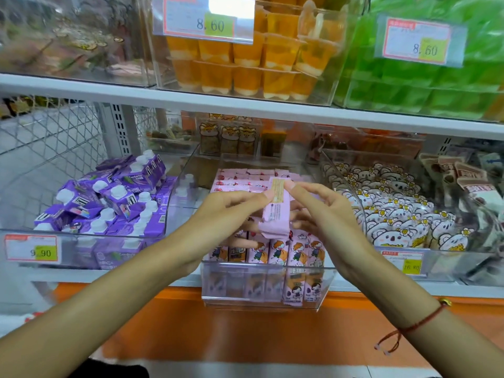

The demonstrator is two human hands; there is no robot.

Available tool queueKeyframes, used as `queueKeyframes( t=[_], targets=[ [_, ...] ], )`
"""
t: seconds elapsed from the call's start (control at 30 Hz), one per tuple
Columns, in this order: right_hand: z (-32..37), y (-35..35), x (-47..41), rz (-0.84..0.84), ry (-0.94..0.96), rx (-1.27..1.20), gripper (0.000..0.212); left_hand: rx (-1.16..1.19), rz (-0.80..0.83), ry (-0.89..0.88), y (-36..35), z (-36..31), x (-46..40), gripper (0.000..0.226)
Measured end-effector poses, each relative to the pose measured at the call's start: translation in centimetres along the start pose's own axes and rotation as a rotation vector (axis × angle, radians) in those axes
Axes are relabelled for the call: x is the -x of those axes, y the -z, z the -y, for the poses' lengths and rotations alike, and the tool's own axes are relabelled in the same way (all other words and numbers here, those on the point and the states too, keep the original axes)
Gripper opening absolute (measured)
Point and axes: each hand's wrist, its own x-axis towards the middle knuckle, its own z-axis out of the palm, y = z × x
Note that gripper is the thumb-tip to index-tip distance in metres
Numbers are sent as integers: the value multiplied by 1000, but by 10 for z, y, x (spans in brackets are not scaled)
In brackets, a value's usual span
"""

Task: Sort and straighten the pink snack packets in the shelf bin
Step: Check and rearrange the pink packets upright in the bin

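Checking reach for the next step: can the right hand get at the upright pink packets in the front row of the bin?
Probably yes. The right hand hangs just above the front row of pink packets, and the clear bin is open on top. But its fingers share a held packet with the left hand, so it must let go first.

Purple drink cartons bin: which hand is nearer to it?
Left. The left hand holds the pink packet beside the purple drink cartons; the right hand grips the packet's far side.
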Motion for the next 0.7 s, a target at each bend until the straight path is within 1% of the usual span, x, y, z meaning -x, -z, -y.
queueKeyframes(
  t=[0.13, 0.23, 0.33, 0.43, 0.5, 0.57, 0.7],
  targets=[
    [-2, 1, -2, -20, -32, 18, 23, -10, 13, 35, -2, -3, 2, 32],
    [-3, 1, -3, -11, -39, 23, 29, -38, 25, 27, -2, -2, 1, 35],
    [-2, 2, -2, 27, -31, -4, 37, -72, -13, -13, -1, 0, 0, 32],
    [-3, 7, -1, 136, 63, 53, 40, -134, -76, -124, 3, 2, -3, 36],
    [-4, 8, 1, 207, 136, 142, 43, -221, -104, -258, 5, 4, -4, 37],
    [-3, 9, 2, 278, 203, 152, 41, -288, -129, -374, 5, 5, -3, 35],
    [-6, 12, 2, 337, 279, 138, 39, -302, -169, -439, 6, 8, -1, 32]
  ],
)
